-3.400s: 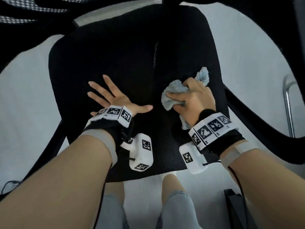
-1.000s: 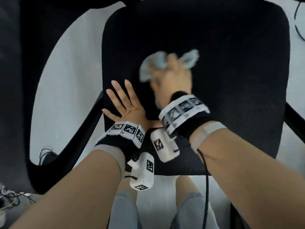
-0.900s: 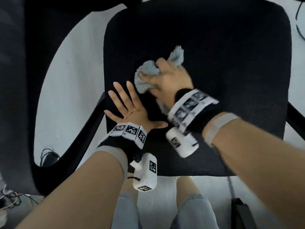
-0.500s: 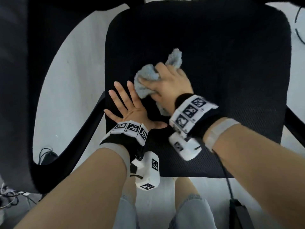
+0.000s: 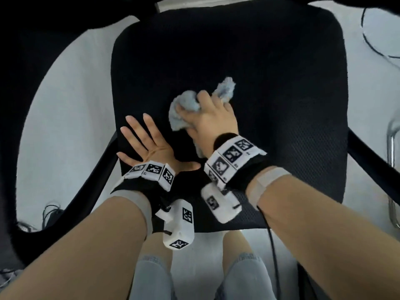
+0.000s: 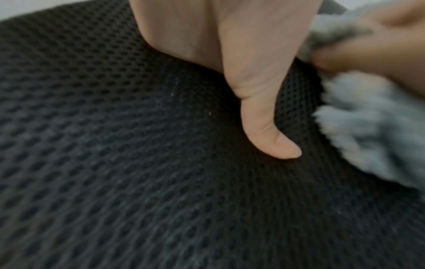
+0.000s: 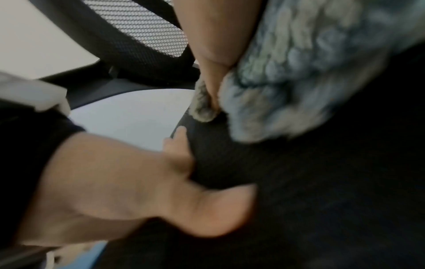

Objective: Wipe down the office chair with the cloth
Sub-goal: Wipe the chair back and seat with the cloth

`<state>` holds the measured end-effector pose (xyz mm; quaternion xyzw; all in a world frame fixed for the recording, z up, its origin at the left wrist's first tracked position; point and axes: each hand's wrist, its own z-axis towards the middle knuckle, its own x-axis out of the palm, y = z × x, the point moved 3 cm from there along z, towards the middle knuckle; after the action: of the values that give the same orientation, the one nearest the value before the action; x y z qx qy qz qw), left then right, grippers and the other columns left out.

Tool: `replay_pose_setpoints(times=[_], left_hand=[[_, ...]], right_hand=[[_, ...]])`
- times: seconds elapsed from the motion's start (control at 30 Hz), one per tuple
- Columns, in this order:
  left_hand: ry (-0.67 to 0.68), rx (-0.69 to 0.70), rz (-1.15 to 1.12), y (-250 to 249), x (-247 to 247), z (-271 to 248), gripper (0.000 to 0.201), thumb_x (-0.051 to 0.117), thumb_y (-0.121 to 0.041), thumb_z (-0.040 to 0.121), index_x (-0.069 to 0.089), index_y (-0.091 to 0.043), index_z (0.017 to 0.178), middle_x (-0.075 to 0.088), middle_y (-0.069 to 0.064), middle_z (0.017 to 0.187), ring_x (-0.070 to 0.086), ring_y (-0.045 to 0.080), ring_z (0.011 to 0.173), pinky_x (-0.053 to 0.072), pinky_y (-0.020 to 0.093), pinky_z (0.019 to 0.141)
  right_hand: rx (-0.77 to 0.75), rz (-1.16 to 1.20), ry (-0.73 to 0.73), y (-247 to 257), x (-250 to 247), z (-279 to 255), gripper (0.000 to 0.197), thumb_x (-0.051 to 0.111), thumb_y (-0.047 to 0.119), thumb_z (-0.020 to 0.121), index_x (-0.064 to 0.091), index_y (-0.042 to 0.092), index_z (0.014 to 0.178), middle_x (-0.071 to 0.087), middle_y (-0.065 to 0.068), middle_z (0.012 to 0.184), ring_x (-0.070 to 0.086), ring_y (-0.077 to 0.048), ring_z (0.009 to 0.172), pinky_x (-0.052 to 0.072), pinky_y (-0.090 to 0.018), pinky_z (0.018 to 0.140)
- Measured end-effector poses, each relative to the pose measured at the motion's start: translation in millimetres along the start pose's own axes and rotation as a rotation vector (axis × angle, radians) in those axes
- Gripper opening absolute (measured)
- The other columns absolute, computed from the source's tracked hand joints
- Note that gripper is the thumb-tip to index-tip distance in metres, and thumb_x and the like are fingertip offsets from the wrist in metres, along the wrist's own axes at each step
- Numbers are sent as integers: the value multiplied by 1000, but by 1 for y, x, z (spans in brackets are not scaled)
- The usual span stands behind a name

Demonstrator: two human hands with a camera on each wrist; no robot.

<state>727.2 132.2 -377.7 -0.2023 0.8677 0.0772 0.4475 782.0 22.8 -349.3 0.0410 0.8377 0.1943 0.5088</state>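
Right hand [image 5: 213, 120] clutched the cloth [image 5: 184, 105] on the chair seat [image 5: 281, 83] — left hand [image 5: 149, 146] lay flat, fingers spread; armrest [image 5: 93, 176] alongside.

Each wrist carries a black strap [image 5: 140, 187] ringed by white blocks with black square markers [image 5: 154, 171]. A white marker-tagged camera box [image 5: 180, 227] hangs beneath each. Light grey socks [image 5: 151, 278] cover the feet.

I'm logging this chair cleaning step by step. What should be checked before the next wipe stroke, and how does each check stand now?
1. Right hand grips the cloth: ok.
2. Cloth touches the seat: ok.
3. Left hand rests flat on the seat, bracing it: ok.
4. Left thumb apart from the cloth: ok.
5. Seat's right side already wiped: cannot tell.
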Motion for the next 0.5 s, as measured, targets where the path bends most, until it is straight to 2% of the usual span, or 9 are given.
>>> replay_pose_setpoints(times=[0.07, 0.13, 0.2, 0.27, 0.3, 0.37, 0.4, 0.47, 0.5], left_hand=[[57, 26, -16, 1, -3, 0, 151, 71, -70, 39, -23, -14, 143, -27, 16, 152, -24, 33, 141, -9, 65, 106], [95, 53, -14, 4, -1, 0, 155, 74, -69, 38, -28, -13, 141, -31, 17, 150, -28, 34, 139, -9, 66, 105], [98, 61, -22, 5, -2, -1, 156, 73, -70, 37, -28, -13, 140, -32, 18, 149, -28, 35, 138, -9, 67, 105], [86, 69, -29, 5, -3, -1, 157, 68, -76, 33, -27, -13, 141, -30, 19, 150, -27, 36, 139, -9, 67, 105], [73, 79, -28, 4, -3, -1, 159, 61, -82, 28, -25, -13, 142, -28, 19, 151, -26, 36, 140, -8, 68, 104], [47, 59, -22, 5, 2, 1, 158, 53, -86, 24, -24, -14, 142, -25, 18, 152, -23, 36, 141, -7, 68, 104], [12, 33, -11, 4, 3, 0, 156, 55, -85, 28, -24, -15, 143, -23, 18, 153, -21, 35, 141, -5, 68, 105], [-94, 8, 0, 2, 4, -3, 146, 49, -87, 36, -20, -16, 144, -17, 17, 155, -15, 34, 143, -2, 69, 107], [-104, 3, -2, 2, 2, -5, 144, 48, -87, 38, -19, -17, 144, -17, 18, 155, -15, 35, 143, -3, 69, 107]], right_hand=[[-20, -53, 34, -29, -12, -10, 48, 48, 24, 90, 38, 30, 137, 38, -13, 135, 37, -32, 122, 31, -45, 98], [311, 99, -171, -85, -31, -23, 46, 52, 20, 87, 42, 11, 131, 47, -20, 127, 48, -38, 113, 41, -49, 93], [673, 255, -406, -134, -49, -40, 43, 53, 23, 86, 45, 6, 125, 46, -21, 126, 49, -39, 111, 44, -49, 92], [871, 194, -416, -142, -49, -46, 44, 50, 28, 88, 45, 16, 130, 39, -19, 131, 44, -36, 116, 41, -44, 93], [881, 145, -367, -129, -42, -39, 46, 49, 27, 88, 42, 18, 133, 36, -19, 134, 41, -36, 119, 38, -44, 93], [696, 120, -249, -82, -21, -21, 49, 48, 24, 89, 39, 12, 135, 36, -18, 135, 40, -35, 121, 38, -43, 91], [487, 90, -162, -51, -7, -15, 49, 48, 22, 89, 38, 12, 135, 38, -16, 134, 41, -34, 120, 39, -42, 88], [-18, -7, 39, 4, 17, -18, 49, 47, 25, 88, 38, 27, 136, 39, -9, 134, 41, -30, 119, 35, -41, 89], [-195, -77, 34, 14, 18, -23, 46, 47, 27, 87, 42, 36, 133, 42, -5, 132, 42, -26, 118, 32, -38, 92]])
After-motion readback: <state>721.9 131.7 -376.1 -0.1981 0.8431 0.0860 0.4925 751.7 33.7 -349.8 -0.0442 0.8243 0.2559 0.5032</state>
